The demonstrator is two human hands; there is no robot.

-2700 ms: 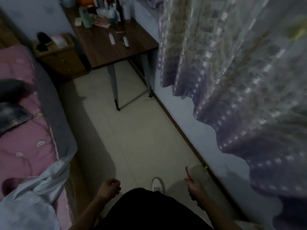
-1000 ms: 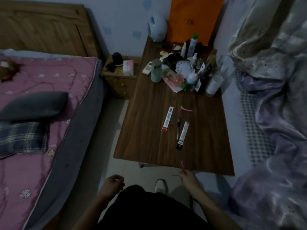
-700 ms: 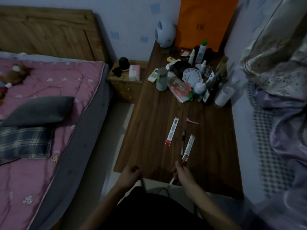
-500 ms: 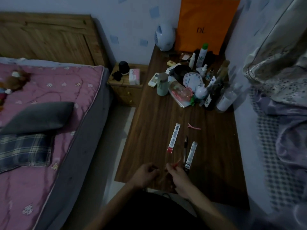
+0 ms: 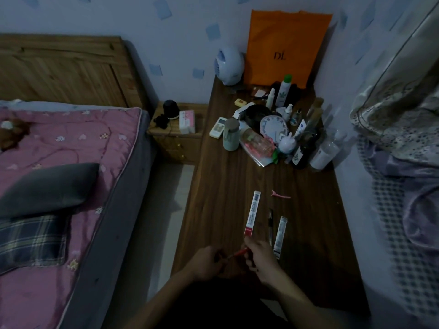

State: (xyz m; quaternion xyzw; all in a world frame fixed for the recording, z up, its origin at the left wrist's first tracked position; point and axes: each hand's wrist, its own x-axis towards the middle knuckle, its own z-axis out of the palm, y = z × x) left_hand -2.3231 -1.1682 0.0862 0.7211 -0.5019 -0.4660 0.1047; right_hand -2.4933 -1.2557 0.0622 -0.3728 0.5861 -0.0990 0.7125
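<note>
Left hand (image 5: 206, 263), now beside right hand (image 5: 261, 257), both fingertip-tight on red stick (image 5: 238, 253); slim box (image 5: 252, 213) beyond

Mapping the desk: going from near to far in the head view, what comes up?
Right hand pinching a red stick → red-and-white box → clock → green-capped bottle → orange bag.

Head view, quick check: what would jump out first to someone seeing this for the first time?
The bright orange bag leaning against the wall at the far end of the dark wooden table, behind a clutter of bottles, stands out most. At the near edge, the left hand and right hand hold a thin red stick between them. The pink quilt on the bed fills the left side.
</note>
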